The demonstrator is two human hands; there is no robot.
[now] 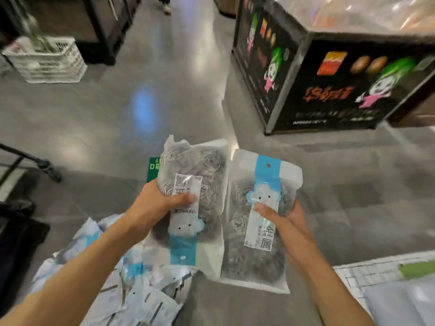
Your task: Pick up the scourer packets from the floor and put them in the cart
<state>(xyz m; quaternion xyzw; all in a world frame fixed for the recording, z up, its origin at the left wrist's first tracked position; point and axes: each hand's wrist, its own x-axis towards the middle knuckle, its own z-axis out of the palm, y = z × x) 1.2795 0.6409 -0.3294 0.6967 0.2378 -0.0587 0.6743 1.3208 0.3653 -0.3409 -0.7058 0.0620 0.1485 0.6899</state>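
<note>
My left hand (157, 203) grips a clear scourer packet (191, 165) full of steel wool, its blue cloud label turned upside down. Beside it, my right hand (286, 216) grips a second scourer packet (263, 255) with the blue header at the top. Both packets are held up in front of me, above the floor, side by side and almost touching. Below my left forearm several more packets (131, 290) lie in a loose heap on the grey floor. At the left edge a dark metal frame with a wheel (47, 168) shows, possibly part of the cart.
A black display stand (329, 85) with cartoon prints rises at the right. A white plastic crate (47, 60) sits at the far left by dark shelving. A white crate with a green item (388, 290) is at the lower right. A person's feet (166, 7) show far up the aisle.
</note>
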